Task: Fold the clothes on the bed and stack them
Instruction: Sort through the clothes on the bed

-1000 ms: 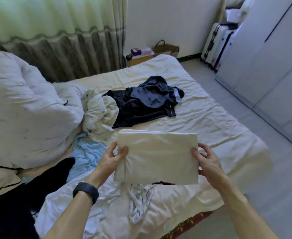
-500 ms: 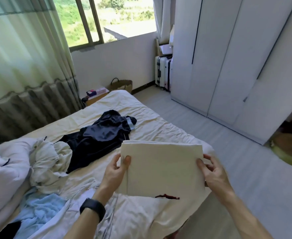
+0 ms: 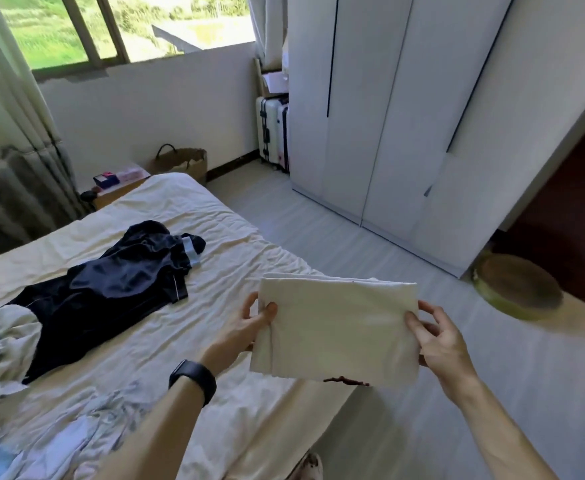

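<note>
Left hand (image 3: pixel 253 323) and right hand (image 3: pixel 438 339) grip the folded cloth (image 3: pixel 336 327), now swung toward three o'clock off the bed (image 3: pixel 215 220), probably for stacking.

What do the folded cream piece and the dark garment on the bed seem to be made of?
Folded piece: matte cream woven cloth, likely cotton; holds crisp flat edges. Dark garment: navy fabric with slight sheen, maybe satin or polyester; smooth soft folds.

Bare bed sheet (image 3: pixel 215 220) open around the dark garment (image 3: pixel 111 289), crumpled light clothes (image 3: pixel 4 341) crowding the left edge, folded cream cloth (image 3: pixel 336 330) over the bed's right edge, floor (image 3: pixel 284 202) free up to the wardrobe (image 3: pixel 370 116)
</note>
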The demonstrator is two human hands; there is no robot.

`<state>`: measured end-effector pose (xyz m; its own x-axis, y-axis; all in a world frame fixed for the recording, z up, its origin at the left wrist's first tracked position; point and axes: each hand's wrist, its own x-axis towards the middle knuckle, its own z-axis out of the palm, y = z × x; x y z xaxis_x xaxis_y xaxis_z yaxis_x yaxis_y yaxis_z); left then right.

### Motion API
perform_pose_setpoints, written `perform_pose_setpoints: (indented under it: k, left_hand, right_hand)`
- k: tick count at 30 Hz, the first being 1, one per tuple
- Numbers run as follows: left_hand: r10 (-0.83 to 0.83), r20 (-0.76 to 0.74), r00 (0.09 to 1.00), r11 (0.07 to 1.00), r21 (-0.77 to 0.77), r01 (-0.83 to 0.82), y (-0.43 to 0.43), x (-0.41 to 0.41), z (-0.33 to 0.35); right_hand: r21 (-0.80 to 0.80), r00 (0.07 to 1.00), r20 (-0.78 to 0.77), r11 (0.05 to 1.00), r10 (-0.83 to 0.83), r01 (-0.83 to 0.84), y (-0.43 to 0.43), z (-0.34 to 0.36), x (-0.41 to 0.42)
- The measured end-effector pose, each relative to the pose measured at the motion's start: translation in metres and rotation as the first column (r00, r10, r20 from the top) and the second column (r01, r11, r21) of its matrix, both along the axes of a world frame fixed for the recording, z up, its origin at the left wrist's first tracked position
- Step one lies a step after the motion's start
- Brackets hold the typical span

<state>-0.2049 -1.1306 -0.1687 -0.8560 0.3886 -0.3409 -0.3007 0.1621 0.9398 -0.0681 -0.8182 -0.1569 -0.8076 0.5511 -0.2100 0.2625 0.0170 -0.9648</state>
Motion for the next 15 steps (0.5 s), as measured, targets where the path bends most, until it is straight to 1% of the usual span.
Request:
perform_pose_setpoints:
  k: [4, 6, 9, 15]
  left_hand:
    - [-0.01, 0.067, 0.998, 0.999, 0.048, 0.007, 0.052, -0.036, -0.016]
    - [0.005, 0.085, 0.996, 0.999, 0.035, -0.008, 0.076, -0.054, -0.025]
    - [-0.024, 0.115, 0.993, 0.999, 0.039, 0.019, 0.111, -0.08, -0.037]
    - [-0.024, 0.183, 0.983, 1.0, -0.004, 0.025, 0.18, -0.115, -0.056]
  right_hand:
    - [0.02, 1.0, 0.028, 1.0, 0.012, -0.012, 0.048, 0.003, -0.034]
    - [0.02, 0.999, 0.042, 1.0, 0.008, -0.009, 0.069, 0.002, -0.05]
    - [0.004, 0.998, 0.054, 1.0, -0.013, 0.013, 0.1, -0.006, -0.069]
    - [-0.037, 0.992, 0.127, 0.999, -0.027, 0.032, 0.166, -0.029, -0.096]
